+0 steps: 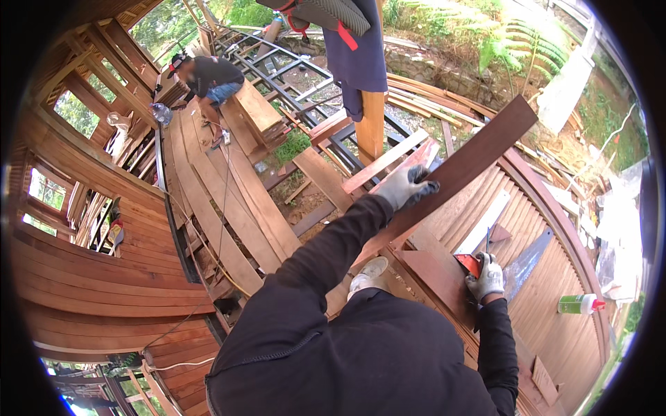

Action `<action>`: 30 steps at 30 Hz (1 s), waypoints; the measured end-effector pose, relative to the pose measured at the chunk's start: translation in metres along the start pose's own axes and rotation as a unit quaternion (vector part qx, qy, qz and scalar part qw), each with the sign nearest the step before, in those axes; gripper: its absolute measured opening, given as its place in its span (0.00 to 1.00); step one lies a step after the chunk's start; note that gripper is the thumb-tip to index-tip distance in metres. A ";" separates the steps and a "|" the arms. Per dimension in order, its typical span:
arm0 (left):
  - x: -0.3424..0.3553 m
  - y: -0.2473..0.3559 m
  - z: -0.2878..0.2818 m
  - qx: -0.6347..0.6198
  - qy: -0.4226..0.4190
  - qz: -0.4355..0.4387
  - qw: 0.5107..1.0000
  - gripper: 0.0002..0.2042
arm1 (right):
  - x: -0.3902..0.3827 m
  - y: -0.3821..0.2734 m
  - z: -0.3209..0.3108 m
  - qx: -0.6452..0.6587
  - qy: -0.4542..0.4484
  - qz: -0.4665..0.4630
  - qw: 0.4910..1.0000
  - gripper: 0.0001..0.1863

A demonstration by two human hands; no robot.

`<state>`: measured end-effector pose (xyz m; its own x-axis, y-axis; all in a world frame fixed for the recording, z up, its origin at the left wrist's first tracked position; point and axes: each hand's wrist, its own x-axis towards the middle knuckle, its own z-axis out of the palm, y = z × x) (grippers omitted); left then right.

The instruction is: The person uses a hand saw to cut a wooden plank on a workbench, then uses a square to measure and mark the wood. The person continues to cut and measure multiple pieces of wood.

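My left hand (408, 188), in a grey glove with dark fingertips, is closed around the edge of a long dark brown wooden board (479, 154). The board slants up to the far right above a slatted wooden surface. My right hand (487, 279), also gloved, is closed at the red handle of a tool (468, 264). A straight pale blade (484, 222) extends away beside that handle. From the right fingers rises a thin dark stick, too small to name. Just right of this hand lies a grey-blue saw blade (528, 262); its handle end is hidden.
A green-and-white bottle with a red cap (581, 304) lies on the slatted wooden surface (555, 326). Beyond my left arm stands a wooden post (370, 128) with dark cloth hanging on it. Another person (211, 80) crouches on planks at the far left, near stacked boards (258, 107).
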<state>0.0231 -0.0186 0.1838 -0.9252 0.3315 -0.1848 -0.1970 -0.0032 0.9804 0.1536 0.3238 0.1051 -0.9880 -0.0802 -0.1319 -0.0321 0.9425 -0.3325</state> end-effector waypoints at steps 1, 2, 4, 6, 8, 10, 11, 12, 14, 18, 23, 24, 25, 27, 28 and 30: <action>-0.007 -0.010 -0.001 0.005 -0.003 0.019 1.000 0.16 | -0.003 -0.002 -0.002 0.046 0.031 -0.016 0.998 0.32; -0.013 -0.019 -0.002 0.009 -0.007 0.038 0.999 0.15 | -0.006 -0.004 -0.005 0.093 0.063 -0.032 0.993 0.32; -0.032 -0.028 0.001 -0.025 -0.014 0.054 0.998 0.17 | -0.011 0.002 -0.004 0.188 0.154 -0.073 0.967 0.30; -0.044 -0.040 0.008 -0.071 -0.032 0.117 0.990 0.17 | -0.013 0.023 0.006 0.311 0.244 -0.057 0.917 0.28; -0.056 -0.039 0.015 -0.029 -0.007 0.090 0.996 0.17 | -0.030 0.024 -0.017 0.610 0.219 0.017 0.761 0.23; -0.053 -0.069 0.020 -0.005 0.006 0.115 0.993 0.18 | -0.034 0.025 -0.036 0.592 0.284 0.038 0.754 0.20; -0.057 -0.077 0.025 -0.049 0.019 0.106 0.993 0.18 | -0.035 0.020 -0.043 0.558 0.305 0.051 0.770 0.21; -0.059 -0.082 0.029 -0.094 0.027 0.093 0.991 0.17 | -0.037 0.020 -0.052 0.521 0.327 0.068 0.785 0.22; -0.062 -0.064 0.044 -0.038 0.011 0.062 0.997 0.15 | -0.046 0.041 -0.054 0.432 0.377 0.079 0.816 0.19; -0.043 -0.122 0.051 -0.072 -0.010 0.070 0.995 0.13 | -0.094 0.056 -0.082 0.579 0.530 0.041 0.618 0.09; -0.045 -0.102 0.085 -0.032 -0.079 0.049 0.995 0.10 | -0.173 0.037 -0.114 0.576 0.650 0.042 0.494 0.11; -0.045 -0.105 0.089 -0.008 -0.089 0.051 0.995 0.09 | -0.185 0.037 -0.110 0.587 0.642 0.046 0.492 0.11; -0.043 -0.106 0.097 0.002 -0.102 0.045 0.994 0.09 | -0.198 0.035 -0.106 0.594 0.638 0.050 0.488 0.11; -0.043 -0.108 0.109 0.013 -0.144 0.040 0.989 0.09 | -0.204 0.025 -0.087 0.568 0.618 0.096 0.535 0.10; -0.043 -0.107 0.116 0.020 -0.166 0.039 0.985 0.09 | -0.206 0.018 -0.078 0.525 0.602 0.117 0.589 0.10; -0.047 -0.103 0.130 0.047 -0.212 0.036 0.975 0.09 | -0.209 0.005 -0.062 0.514 0.562 0.148 0.630 0.09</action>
<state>0.1290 0.0885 0.1007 -0.7137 0.6947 -0.0898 -0.0878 0.0384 0.9954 0.3502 0.3658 0.1885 -0.4282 0.8758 0.2227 -0.2779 0.1069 -0.9546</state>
